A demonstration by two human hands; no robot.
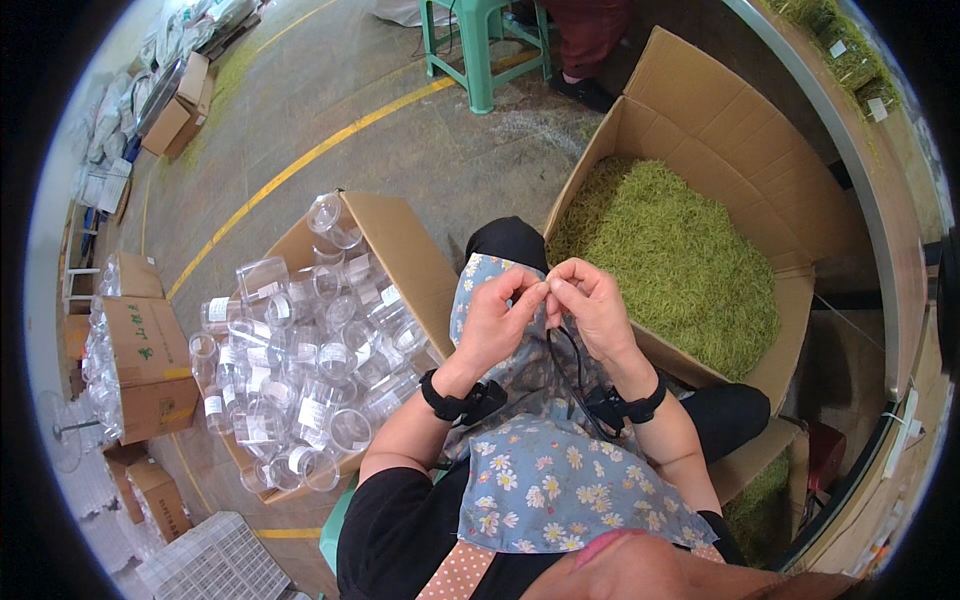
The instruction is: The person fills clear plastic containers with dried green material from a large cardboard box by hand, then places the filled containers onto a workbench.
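Observation:
My left hand (pixel 499 307) and my right hand (pixel 589 304) meet above my lap, thumbs and forefingers pinched together tip to tip. Whatever may be between the fingertips is too small or hidden to make out. A black cable (pixel 564 360) loops below my right hand, near its curled fingers; whether they hold it I cannot tell. Black straps with small dark devices sit on both wrists. Under the hands lies a blue apron with a daisy print (pixel 547 487). To the left stands a cardboard box (pixel 405 255) heaped with clear plastic jars (pixel 307 360), many bearing labels.
Green moss-like material (pixel 675 255) fills an open cardboard box (pixel 720 142) at the right. A metal-edged table (pixel 892 225) curves along the right rim. Ahead are a green plastic stool (pixel 484 52) and another person's leg (pixel 589 37). More boxes (pixel 150 360) stand far left.

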